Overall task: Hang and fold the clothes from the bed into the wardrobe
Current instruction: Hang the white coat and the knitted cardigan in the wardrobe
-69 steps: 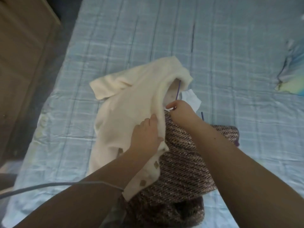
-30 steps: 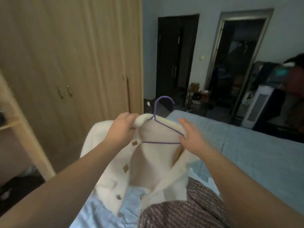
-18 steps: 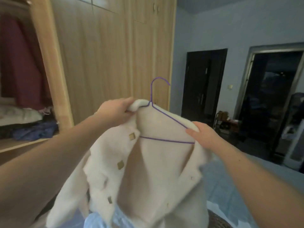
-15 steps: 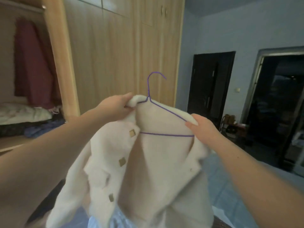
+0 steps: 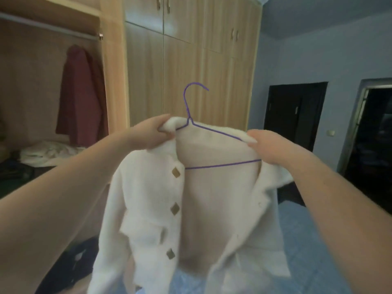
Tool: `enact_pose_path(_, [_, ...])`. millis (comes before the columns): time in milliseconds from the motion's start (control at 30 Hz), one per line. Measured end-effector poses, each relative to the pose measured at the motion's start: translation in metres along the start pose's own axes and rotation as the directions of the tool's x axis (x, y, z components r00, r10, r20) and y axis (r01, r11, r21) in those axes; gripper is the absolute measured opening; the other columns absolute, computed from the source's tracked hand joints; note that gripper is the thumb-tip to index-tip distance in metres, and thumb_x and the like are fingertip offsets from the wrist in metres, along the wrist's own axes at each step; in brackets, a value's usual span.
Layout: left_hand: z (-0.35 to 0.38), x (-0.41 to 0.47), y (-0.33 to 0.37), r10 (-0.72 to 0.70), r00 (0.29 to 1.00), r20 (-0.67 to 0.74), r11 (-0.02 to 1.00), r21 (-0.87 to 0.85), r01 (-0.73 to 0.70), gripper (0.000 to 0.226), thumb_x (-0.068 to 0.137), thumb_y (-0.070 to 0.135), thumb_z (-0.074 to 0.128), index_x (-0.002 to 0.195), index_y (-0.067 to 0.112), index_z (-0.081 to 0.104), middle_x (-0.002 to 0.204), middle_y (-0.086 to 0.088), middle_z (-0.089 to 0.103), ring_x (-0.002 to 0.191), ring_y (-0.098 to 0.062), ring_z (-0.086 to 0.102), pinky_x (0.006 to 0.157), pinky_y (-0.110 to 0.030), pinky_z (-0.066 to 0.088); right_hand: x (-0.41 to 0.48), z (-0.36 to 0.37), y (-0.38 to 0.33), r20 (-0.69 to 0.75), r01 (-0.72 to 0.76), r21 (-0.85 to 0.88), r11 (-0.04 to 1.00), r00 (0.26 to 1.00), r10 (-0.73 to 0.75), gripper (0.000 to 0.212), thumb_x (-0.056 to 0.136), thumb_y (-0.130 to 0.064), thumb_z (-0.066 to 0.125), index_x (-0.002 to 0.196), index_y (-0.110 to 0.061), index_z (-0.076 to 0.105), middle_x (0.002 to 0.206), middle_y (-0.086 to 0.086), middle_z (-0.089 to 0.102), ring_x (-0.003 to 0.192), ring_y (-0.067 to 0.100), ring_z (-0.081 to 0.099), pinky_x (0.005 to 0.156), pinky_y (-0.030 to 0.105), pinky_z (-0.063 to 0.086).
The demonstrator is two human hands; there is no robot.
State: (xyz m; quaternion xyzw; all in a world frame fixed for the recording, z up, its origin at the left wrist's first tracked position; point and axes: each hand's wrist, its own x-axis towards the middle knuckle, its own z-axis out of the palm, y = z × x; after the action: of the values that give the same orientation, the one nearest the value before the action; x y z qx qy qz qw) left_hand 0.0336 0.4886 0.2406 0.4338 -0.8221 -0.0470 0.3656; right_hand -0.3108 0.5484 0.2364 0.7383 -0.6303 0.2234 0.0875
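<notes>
Two hands hold one garment up in the head view, the only view given. A cream fleecy jacket with tan diamond-shaped buttons hangs on a thin purple wire hanger, and the whole of it is in the air, touching neither bed nor wardrobe. The left hand grips the jacket's collar and shoulder just beside the neck of the hanger, fingers curled over the top of the fleece and thumb beneath. The right hand clasps the opposite shoulder, where the sloping wire arm runs in under its fingers; whether it also holds the wire itself cannot be told. The hook stands upright above the fabric, much nearer the left hand than the right, and the bottom bar shows across the open neck. Everything else of the jacket drops below and between the two grips, its front unbuttoned and turned toward the camera, lining showing. Behind it stand the shut doors of a pale wooden wardrobe. To the left is an open compartment with a metal rail, from which a dark red garment hangs above crumpled white fabric. A bed with a blue sheet lies at lower right, below the jacket's hem.
</notes>
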Motion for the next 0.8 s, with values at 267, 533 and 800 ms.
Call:
enact_pose_path(267, [0.023,-0.015,-0.009,-0.018,0.999,-0.037,1.000,0.014,0.019,0.010,0.092,0.032,0.058,0.101,0.033,0.054,0.093,0.012,0.062,0.083,-0.009,0.058,0.065,-0.027,0.042,0.008,0.050,-0.067,-0.103,-0.149,-0.079,0.986,0.985,0.141,0.021,0.088,-0.001,0.048,0.106,-0.012,0.051,0.098,0.012,0.061,0.088,0.033,0.059,0.070,0.038,0.045])
enact_pose_path(533, [0.027,-0.023,0.012,-0.022,0.998,-0.058,0.994,0.110,0.028,0.013,0.095,0.033,0.054,0.098,0.023,0.047,0.082,0.007,0.057,0.074,-0.016,0.056,0.059,-0.033,0.040,0.012,0.073,-0.129,-0.275,-0.186,0.472,0.862,0.897,0.345,0.018,0.084,0.003,0.044,0.095,-0.007,0.054,0.093,0.012,0.063,0.092,0.037,0.059,0.088,0.045,0.048])
enact_pose_path(800, [0.059,-0.024,0.040,-0.045,0.985,-0.168,0.999,0.018,0.049,0.009,0.091,0.036,0.052,0.091,0.028,0.048,0.082,0.009,0.060,0.076,-0.016,0.058,0.057,-0.029,0.041,0.012,0.086,-0.137,-0.285,-0.149,0.770,0.620,0.790,0.543,0.069,0.082,0.010,0.036,0.148,-0.010,0.039,0.155,0.011,0.037,0.146,0.027,0.026,0.121,0.044,0.017])
